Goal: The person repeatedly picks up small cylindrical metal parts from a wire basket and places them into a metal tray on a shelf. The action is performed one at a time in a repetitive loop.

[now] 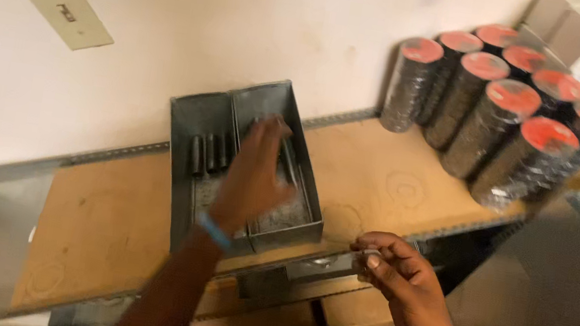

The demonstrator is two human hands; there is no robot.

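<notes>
Wooden shelf against a pale wall carries a grey metal bin, divided in two. Left hand, blurred, reaches into the right compartment, fingers spread, gripping nothing discernible. Dark cylinders lie in the left compartment. Right hand pinches a flat metal strip at the shelf's front edge. Red-topped stacked discs stand well apart, rear right.
</notes>
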